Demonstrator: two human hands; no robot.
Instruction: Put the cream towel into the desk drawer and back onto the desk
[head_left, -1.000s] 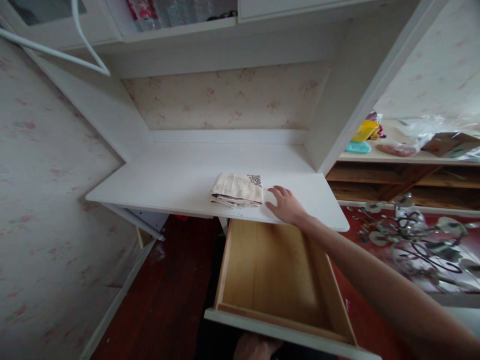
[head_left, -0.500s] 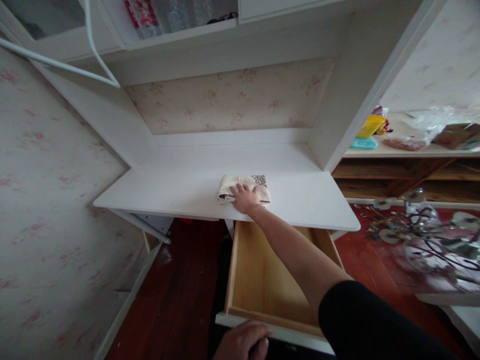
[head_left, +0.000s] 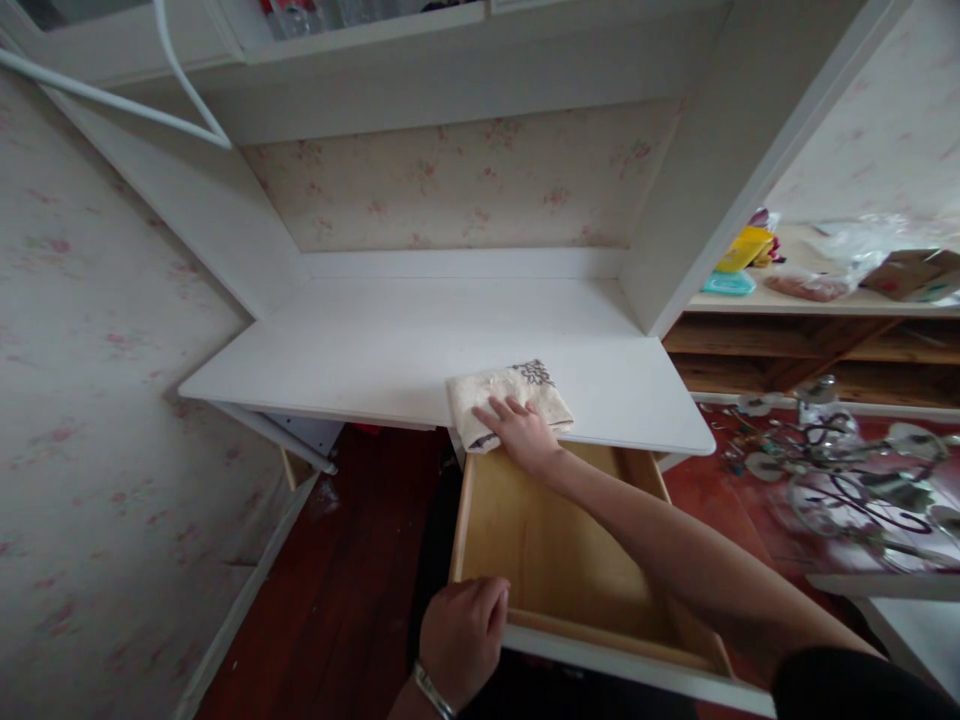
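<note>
My right hand [head_left: 523,436] lies with its fingers stretched over a folded cream cloth [head_left: 491,392] with a dark pattern at one corner. The cloth rests at the front of the white desk [head_left: 360,350], its near edge hanging slightly over the rim. Below it, a wooden drawer [head_left: 547,560] stands pulled out under my right forearm, its visible inside bare. My left hand [head_left: 465,635], with a bracelet at the wrist, is closed at the drawer's front left corner. Its fingertips are hidden, so I cannot tell whether it grips the edge.
A white cable [head_left: 187,110] hangs at the upper left. Overhead, a shelf [head_left: 367,35] holds bottles. On the right, a low wooden shelf unit [head_left: 742,340] carries bags and a yellow item [head_left: 742,248]. A metal chandelier [head_left: 847,450] lies on the red floor [head_left: 352,570].
My right hand and the cloth have moved right and toward me, to the desk's front edge. My left hand has come up to the drawer's front left corner. The view has tilted down slightly.
</note>
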